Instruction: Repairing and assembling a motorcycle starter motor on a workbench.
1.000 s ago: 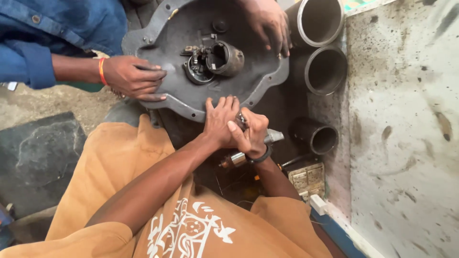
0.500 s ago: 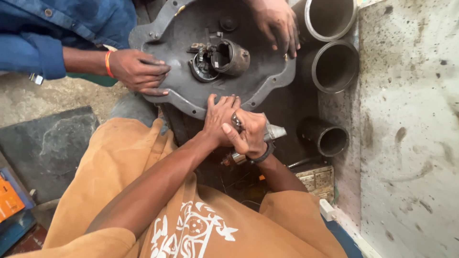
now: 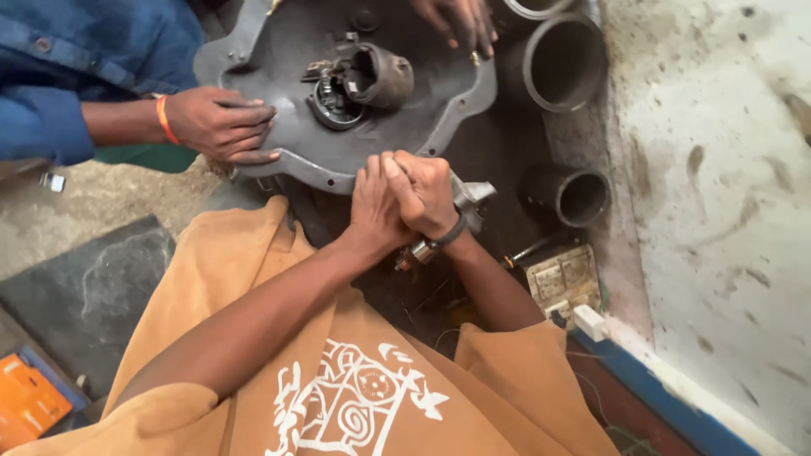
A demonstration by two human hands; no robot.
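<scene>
A grey metal housing plate (image 3: pixel 338 160) lies in front of me, with a dark round hub (image 3: pixel 376 76) at its middle. My left hand (image 3: pixel 372 207) and my right hand (image 3: pixel 427 190) are clasped together at the plate's near edge. Both are closed around a silvery metal tool (image 3: pixel 469 198), whose handle end (image 3: pixel 414 253) sticks out below my right wrist. The tool's working end is hidden under my fingers. A co-worker in a blue sleeve presses one hand (image 3: pixel 220 122) on the plate's left rim and the other hand (image 3: pixel 460 21) on its far right rim.
Three open metal cylinders stand right of the plate: one at the top edge (image 3: pixel 541 7), a large one (image 3: pixel 562 63) and a smaller dark one (image 3: pixel 574 194). A dirty switch plate (image 3: pixel 562 274) lies by the white wall (image 3: pixel 718 211). A dark slab (image 3: pixel 84 295) and an orange box (image 3: pixel 25 401) sit at left.
My view has shifted, so everything sits a little higher and further left in the frame. My clasped hands stay on the tool at the plate's edge; the co-worker's hands keep holding the plate.
</scene>
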